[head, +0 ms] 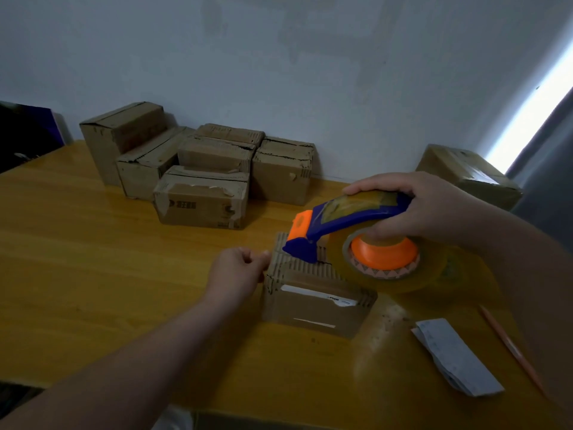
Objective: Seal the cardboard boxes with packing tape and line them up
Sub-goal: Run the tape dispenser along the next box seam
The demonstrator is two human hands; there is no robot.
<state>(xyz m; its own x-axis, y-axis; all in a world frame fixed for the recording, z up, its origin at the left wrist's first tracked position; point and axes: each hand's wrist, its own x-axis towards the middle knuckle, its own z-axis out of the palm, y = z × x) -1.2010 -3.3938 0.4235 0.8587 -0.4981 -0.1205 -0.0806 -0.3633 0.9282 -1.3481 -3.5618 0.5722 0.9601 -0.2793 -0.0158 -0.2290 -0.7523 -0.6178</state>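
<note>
Cardboard box [313, 302] sits on the wooden table [93, 259] just below the right hand [424, 209], whose fingers wrap round the blue-and-orange tape dispenser [347, 218]. The dispenser's nose meets the box top ahead of those fingers, and the clear tape roll [434, 274] hangs under the palm. At the box's left edge the left hand [237, 271] has curled fingers, fingertips touching the cardboard; whether they pinch it I cannot tell.

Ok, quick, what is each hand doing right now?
Left hand: closed, pinching the left edge of the small brown cardboard box.
Right hand: closed, gripping the blue and orange plastic tape dispenser.
</note>
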